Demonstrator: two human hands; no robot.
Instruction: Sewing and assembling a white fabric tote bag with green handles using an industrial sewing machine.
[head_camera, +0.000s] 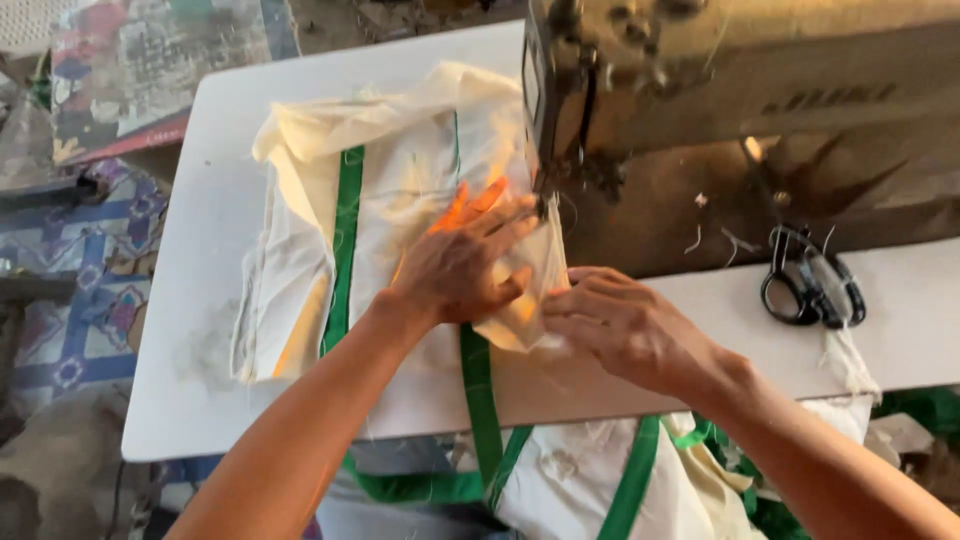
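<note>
I have my left hand (460, 265) pressed flat, fingers spread, on the cream cloth with green trim (400, 190), which lies on the white table (190, 300) just under the sewing machine head (720, 70). My right hand (620, 325), close beside the left, has its grip pinched shut on the folded edge of that cloth nearest me. The fabric looks light, thin and limp, so I judge it will crease and slide easily; the stitched green band seems the firmest place to hold. Black scissors (812, 285) lie well off to the right grip's outer side
</note>
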